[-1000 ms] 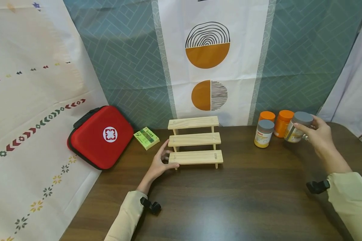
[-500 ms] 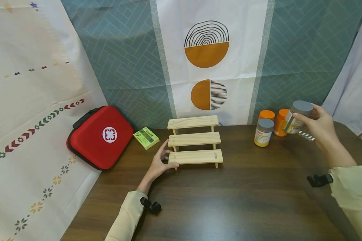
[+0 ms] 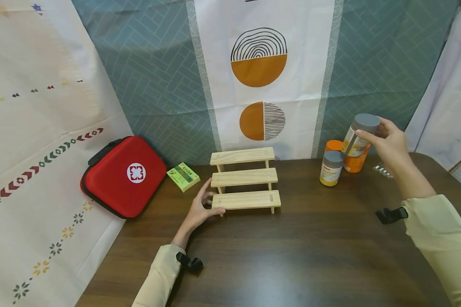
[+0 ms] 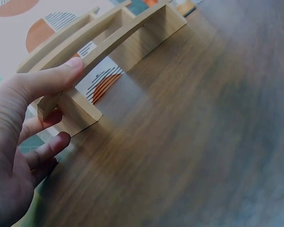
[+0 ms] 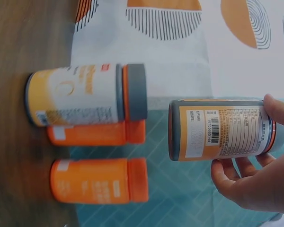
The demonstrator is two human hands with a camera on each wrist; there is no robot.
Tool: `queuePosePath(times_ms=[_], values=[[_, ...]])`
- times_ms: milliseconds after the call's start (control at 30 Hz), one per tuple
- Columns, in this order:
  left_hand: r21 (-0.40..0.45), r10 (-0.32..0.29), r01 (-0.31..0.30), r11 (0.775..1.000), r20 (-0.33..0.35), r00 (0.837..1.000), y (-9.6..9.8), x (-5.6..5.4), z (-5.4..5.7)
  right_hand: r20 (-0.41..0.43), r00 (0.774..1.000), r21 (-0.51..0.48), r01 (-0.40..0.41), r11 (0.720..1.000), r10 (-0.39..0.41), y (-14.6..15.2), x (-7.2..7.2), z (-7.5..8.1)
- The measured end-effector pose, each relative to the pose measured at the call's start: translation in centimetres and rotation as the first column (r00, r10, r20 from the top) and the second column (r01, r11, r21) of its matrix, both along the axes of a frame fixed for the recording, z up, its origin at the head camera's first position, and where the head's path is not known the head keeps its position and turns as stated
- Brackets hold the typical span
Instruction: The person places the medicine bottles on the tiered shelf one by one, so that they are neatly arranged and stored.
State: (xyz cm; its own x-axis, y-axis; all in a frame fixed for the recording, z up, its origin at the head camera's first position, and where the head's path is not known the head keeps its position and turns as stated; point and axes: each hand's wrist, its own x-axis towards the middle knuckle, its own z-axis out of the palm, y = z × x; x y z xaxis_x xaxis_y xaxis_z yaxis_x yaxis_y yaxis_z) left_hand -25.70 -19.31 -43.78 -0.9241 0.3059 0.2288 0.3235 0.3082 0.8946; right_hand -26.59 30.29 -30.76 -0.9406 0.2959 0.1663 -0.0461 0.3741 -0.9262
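My left hand (image 3: 198, 209) pinches the left end of a pale wooden three-step display stand (image 3: 246, 200). In the left wrist view, its thumb lies along the top of the board (image 4: 118, 40) while the fingers curl below. My right hand (image 3: 392, 143) grips a grey-lidded supplement jar (image 3: 355, 140) near the lid, raised off the table. The right wrist view shows that jar's barcode label (image 5: 222, 127) and its bottom facing the other containers. A similar grey-lidded jar (image 3: 331, 171) stands on the table, with two orange bottles (image 5: 97, 179) close by, partly hidden in the head view.
A silvery blister pack (image 3: 382, 170) lies right of the bottles. Left of the stand are a green-yellow box (image 3: 183, 176) and a red first-aid case (image 3: 126, 177). Patterned cloth (image 3: 169, 76) hangs behind the brown table (image 3: 276, 256).
My right hand has lifted the jar from beside the orange bottles and carried it up and left, uncovering the blister pack. My left hand keeps its hold on the stand.
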Motion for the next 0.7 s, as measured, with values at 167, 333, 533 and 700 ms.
queuePosePath(times_ms=[167,333,533,700], values=[[-0.018,0.016,-0.017,1.000,-0.007,1.000,-0.1,0.2,0.1,0.010,0.999,0.000,-0.036,0.999,0.036,-1.3,-0.5,0.7],[-0.024,0.013,-0.013,1.000,-0.012,1.000,-0.1,0.2,0.2,-0.010,0.998,-0.006,-0.061,0.998,0.060,-2.4,-1.0,1.4],[-0.008,0.007,-0.007,1.000,-0.005,1.000,0.0,0.1,0.2,-0.021,0.994,-0.005,-0.107,0.994,0.107,-4.4,-1.4,2.3],[-0.012,0.011,-0.011,1.000,-0.007,1.000,0.1,0.1,0.2,-0.006,0.985,0.055,-0.172,0.984,0.173,-6.7,-1.9,2.6]])
